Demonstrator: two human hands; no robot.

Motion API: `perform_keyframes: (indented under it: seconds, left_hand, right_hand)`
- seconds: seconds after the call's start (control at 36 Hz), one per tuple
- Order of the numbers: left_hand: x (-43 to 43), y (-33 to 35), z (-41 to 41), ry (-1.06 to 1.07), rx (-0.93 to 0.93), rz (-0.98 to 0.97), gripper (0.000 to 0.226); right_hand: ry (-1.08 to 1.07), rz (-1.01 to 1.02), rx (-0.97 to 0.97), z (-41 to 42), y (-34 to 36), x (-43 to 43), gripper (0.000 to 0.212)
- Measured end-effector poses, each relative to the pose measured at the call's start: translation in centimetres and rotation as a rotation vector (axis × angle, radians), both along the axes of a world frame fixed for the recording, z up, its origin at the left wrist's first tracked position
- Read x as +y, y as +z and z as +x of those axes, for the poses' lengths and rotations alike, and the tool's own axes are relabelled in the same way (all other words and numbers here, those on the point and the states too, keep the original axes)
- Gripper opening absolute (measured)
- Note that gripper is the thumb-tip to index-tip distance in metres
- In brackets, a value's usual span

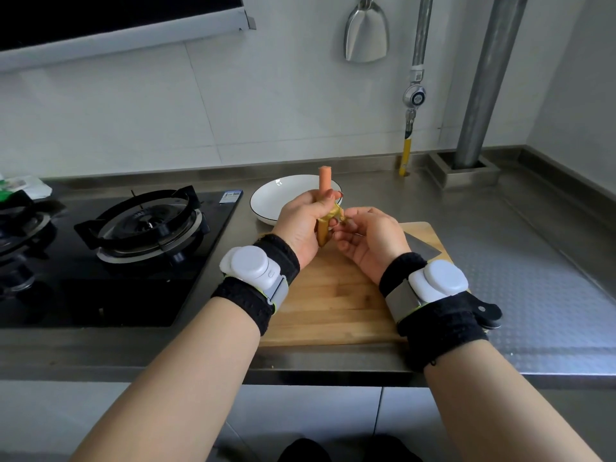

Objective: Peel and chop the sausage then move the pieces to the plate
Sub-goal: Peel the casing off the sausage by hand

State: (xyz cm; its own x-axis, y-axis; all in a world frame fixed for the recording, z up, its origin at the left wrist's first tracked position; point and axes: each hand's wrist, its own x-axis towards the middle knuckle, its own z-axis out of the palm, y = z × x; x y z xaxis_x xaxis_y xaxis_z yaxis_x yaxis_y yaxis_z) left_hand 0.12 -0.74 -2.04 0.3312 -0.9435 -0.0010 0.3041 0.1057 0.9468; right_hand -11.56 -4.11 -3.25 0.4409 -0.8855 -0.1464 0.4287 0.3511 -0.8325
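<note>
Over the board (333,305), left hand (300,225) grips sausage (324,181); right hand (370,238) pinches casing (335,213). Hard pulling may snap the sausage.

Pink sausage (324,181) stands upright, yellowish casing (328,219) peeled halfway down, before the white plate (266,203).

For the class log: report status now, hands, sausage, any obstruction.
Left hand grips sausage, upright, top bare. Right hand pinches yellow casing. Plate empty, knife idle on board. No obstruction.
</note>
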Motion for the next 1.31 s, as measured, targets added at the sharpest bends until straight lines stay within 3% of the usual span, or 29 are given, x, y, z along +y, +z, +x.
perform_keyframes:
  seconds: [0.11, 0.17, 0.25, 0.42, 0.64, 0.75, 1.0, 1.17, 1.31]
  left_hand:
    - [0.2, -0.2, -0.3, -0.004, -0.13, -0.003, 0.021]
    - [0.4, -0.2, -0.4, -0.027, -0.161, 0.006, 0.024]
    - [0.5, 0.0, -0.5, -0.056, -0.152, 0.006, 0.022]
    - [0.4, 0.4, -0.4, -0.067, -0.058, 0.017, 0.021]
    - [0.6, 0.4, 0.7, -0.116, -0.044, 0.055, 0.022]
    - [0.9, 0.5, 0.6, -0.18, -0.037, 0.058, 0.023]
    - [0.7, -0.4, 0.8, -0.086, -0.011, 0.114, 0.032]
    - [0.9, -0.4, 0.9, -0.063, -0.08, 0.243, 0.045]
    - [1.0, 0.1, 1.0, -0.145, -0.244, 0.283, 0.028]
  right_hand:
    - [0.051, 0.072, 0.01, 0.0, 0.0, 0.0, 0.019]
    - [0.089, 0.06, 0.035, 0.0, -0.2, 0.0, 0.035]
    - [0.116, 0.001, 0.023, -0.1, -0.5, 0.0, 0.034]
    - [0.136, 0.035, -0.11, -0.1, -0.8, -0.5, 0.011]
    - [0.146, 0.196, -0.157, -0.4, -0.2, -0.6, 0.031]
    - [0.189, 0.122, -0.053, -0.5, -0.5, -0.8, 0.03]
    - [0.1, 0.039, -0.168, -0.5, -0.6, -1.0, 0.006]
    - [0.106, -0.059, -0.193, -0.6, -0.7, -0.6, 0.027]
    - [0.006, -0.113, -0.114, -0.5, -0.8, -0.6, 0.029]
